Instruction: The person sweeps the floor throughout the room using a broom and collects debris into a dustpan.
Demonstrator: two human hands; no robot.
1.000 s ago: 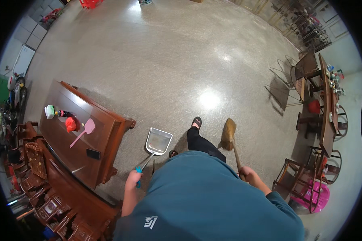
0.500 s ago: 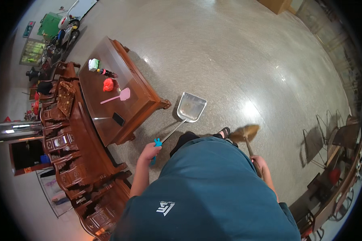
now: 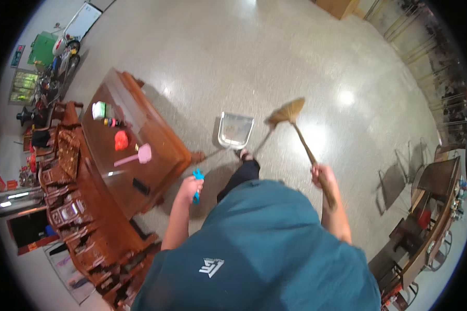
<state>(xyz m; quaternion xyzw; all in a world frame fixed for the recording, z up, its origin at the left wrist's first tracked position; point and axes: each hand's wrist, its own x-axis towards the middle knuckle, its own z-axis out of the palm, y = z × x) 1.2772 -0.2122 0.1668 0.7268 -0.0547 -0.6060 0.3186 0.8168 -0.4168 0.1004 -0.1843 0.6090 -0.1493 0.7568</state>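
1. Two tools are held: a broom [image 3: 304, 144] and a dustpan [image 3: 235, 130].
2. Right grip [image 3: 321, 176] is closed around the broom's brown handle; the bristle head [image 3: 288, 111] is ahead and to the left of it, and I cannot tell whether it touches the floor [image 3: 275, 57].
3. Left grip [image 3: 191, 187] is wrapped around the dustpan's blue handle end, with the pan ahead and to its right.
4. One sandalled foot [image 3: 245, 155] is just behind the pan, between the grips.
5. Left of the left grip, a brown table [image 3: 166, 150] carries a black phone [image 3: 141, 186], nearest, then a pink swatter [image 3: 145, 153] and a red bundle [image 3: 121, 140].
6. Well right of the right grip stand chairs [image 3: 438, 175].
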